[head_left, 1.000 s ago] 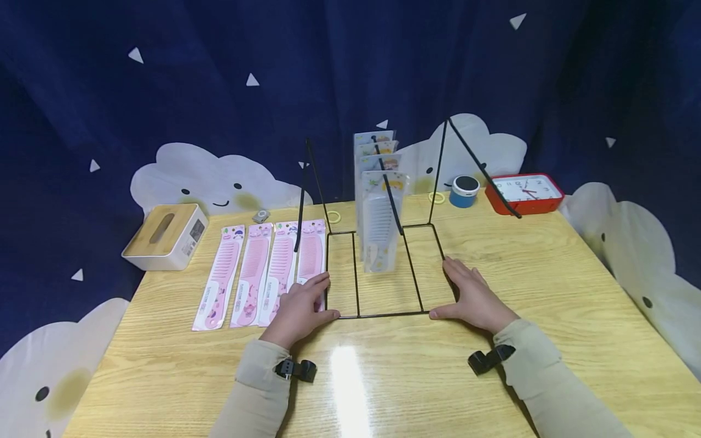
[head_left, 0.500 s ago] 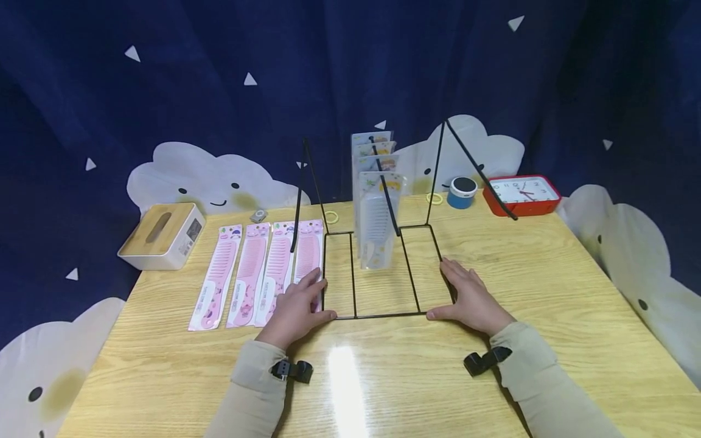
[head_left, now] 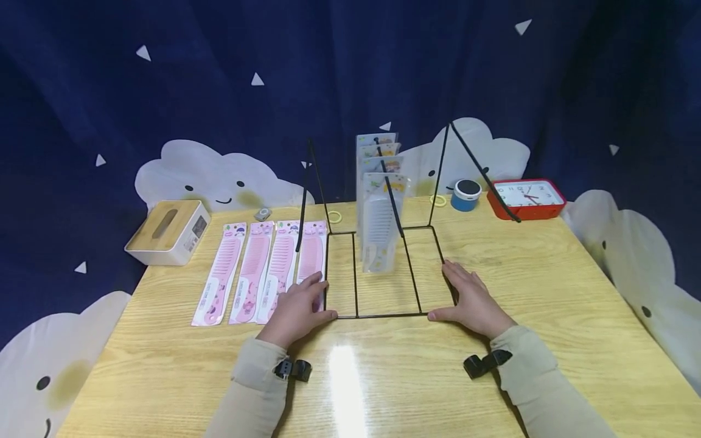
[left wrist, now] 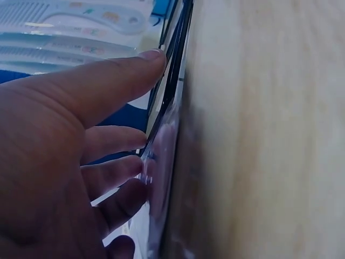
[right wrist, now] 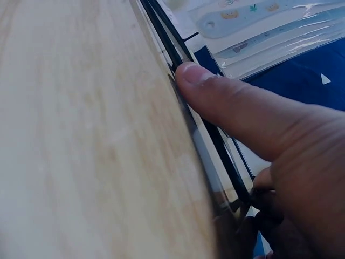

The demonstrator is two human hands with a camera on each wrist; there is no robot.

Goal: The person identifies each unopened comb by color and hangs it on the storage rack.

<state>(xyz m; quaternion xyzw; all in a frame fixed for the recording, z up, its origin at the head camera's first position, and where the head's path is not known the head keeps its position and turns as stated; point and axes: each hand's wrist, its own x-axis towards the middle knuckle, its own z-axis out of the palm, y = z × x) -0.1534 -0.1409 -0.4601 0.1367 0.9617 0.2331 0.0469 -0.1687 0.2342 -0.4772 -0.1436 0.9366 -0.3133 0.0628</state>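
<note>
A black wire display rack (head_left: 381,316) stands on the table, with long prongs pointing forward. Several packaged combs (head_left: 380,222) in clear sleeves hang one behind another on its middle prong. At the rack's front left corner is my left hand (head_left: 296,310), thumb (left wrist: 137,70) at the front bar and fingers relaxed along the side bar, partly over the nearest pink packaged comb (head_left: 311,252). My right hand (head_left: 471,301) lies mirrored at the front right corner. Its thumb (right wrist: 215,89) touches the front bar and its fingers reach along the right side bar.
More pink packaged combs (head_left: 254,258) lie in a row left of the rack. A wood-topped tissue box (head_left: 170,234) is behind them, near a small grey clip-like gadget (head_left: 262,214). At the back right are a blue round speaker (head_left: 465,198), a red clock (head_left: 528,210) and a yellow ring (head_left: 438,201).
The head view has shifted slightly. Both hands keep their places at the rack's front corners, and the rack and combs have not moved.
</note>
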